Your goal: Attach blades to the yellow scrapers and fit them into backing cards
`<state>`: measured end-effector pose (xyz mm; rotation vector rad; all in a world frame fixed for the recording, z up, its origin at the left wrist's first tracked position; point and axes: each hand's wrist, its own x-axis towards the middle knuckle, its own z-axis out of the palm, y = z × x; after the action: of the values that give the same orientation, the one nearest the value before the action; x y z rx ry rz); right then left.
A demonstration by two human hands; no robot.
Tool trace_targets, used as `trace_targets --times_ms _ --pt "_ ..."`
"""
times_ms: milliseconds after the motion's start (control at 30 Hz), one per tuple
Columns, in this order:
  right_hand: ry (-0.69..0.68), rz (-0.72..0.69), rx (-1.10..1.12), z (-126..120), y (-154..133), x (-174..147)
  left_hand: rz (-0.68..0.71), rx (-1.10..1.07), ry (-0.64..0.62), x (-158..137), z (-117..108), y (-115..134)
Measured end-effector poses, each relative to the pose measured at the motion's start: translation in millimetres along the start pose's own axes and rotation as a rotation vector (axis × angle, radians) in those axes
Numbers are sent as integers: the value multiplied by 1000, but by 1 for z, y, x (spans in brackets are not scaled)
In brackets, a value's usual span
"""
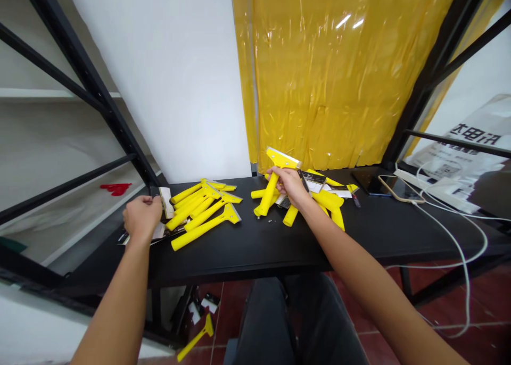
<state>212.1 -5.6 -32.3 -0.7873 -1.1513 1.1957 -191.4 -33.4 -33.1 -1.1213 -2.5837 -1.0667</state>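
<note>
Scraper [270, 190] gripped near its head in curled right hand [291, 184] over yellow pile [327, 199] on black table [239, 253], card [167, 202] pinched in closed left hand [142, 216], a cut possible from any slip toward the metal edge [285, 155].

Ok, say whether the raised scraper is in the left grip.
No, the raised scraper is in the right grip, and the left grip pinches a card instead.

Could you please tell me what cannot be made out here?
In the head view:
Right-hand scraper pile: partly hidden by the right hand.
Any printing on the card at the left hand: too small to read.
White plastic bag: cut off by the right edge.
</note>
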Motion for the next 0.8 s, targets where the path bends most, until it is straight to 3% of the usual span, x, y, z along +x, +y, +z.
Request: trace_targets --times_ms 200,333,500,700,800 --pt "0 -11 5 0 0 1 76 -129 70 14 -5 17" --pt "2 -24 30 1 1 2 271 -332 96 0 -15 37" --pt "98 -84 94 0 3 6 633 -669 -116 -50 -24 84" --pt "372 -292 283 -15 -4 15 1093 -664 -487 -89 -12 150" --pt "377 -274 348 -24 -10 18 1296 -669 -594 -98 1 175"
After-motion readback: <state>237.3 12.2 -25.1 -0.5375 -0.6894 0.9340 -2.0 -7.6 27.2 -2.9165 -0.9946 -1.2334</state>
